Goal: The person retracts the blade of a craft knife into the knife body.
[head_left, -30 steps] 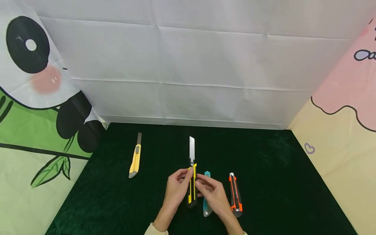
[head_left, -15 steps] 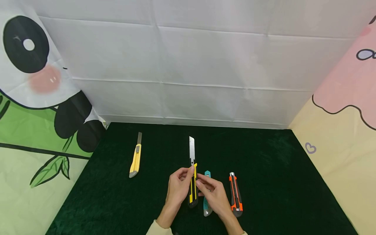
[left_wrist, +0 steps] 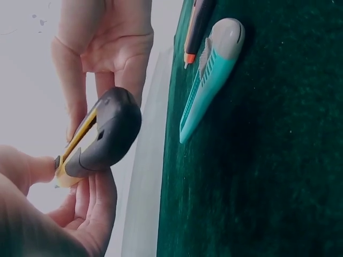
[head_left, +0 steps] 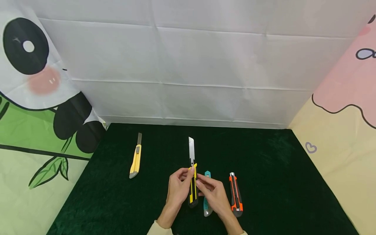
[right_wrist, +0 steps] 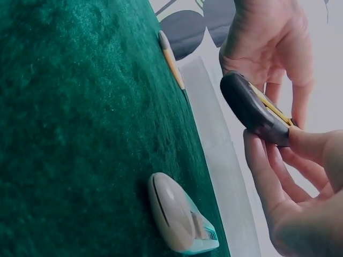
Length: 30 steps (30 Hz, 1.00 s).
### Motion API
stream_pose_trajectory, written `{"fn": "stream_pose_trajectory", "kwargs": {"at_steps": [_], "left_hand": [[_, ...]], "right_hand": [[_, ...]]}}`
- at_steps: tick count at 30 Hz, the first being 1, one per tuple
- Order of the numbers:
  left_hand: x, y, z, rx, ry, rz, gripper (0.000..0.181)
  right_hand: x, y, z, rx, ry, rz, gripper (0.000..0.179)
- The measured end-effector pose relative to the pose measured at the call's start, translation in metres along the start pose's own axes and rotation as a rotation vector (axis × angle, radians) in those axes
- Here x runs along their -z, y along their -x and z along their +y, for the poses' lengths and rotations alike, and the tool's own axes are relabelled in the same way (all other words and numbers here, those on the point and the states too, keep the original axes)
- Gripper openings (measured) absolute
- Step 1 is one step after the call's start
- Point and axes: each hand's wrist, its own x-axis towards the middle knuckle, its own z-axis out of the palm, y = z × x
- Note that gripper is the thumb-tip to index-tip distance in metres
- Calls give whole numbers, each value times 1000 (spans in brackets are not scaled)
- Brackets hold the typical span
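The central cutter point(head_left: 193, 193) is black and yellow, the cloth point(head_left: 273, 176) green, a sleeve point(head_left: 160, 229) perhaps cream.

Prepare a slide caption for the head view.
Left hand and right hand hold a yellow-black cutter, blade out, above green cloth bearing three others.

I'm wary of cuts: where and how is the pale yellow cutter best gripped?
Probably grip the pale yellow cutter mid-handle, across its long sides, coming from the near end: it is slim and its bare blade points away.
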Motion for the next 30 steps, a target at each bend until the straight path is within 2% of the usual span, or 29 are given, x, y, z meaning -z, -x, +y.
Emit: {"fn": "stream_pose_trajectory", "kwargs": {"at_steps": [8, 22, 30], "left_hand": [[0, 1, -4, 0, 12, -12, 42], [0, 5, -5, -64, 19, -44, 39], [3, 6, -3, -27, 42, -72, 40]], "right_hand": [[1, 0, 1, 8, 16, 2, 46], [2, 0, 4, 11, 17, 25, 47], [2, -2, 2, 13, 21, 41, 46]]}}
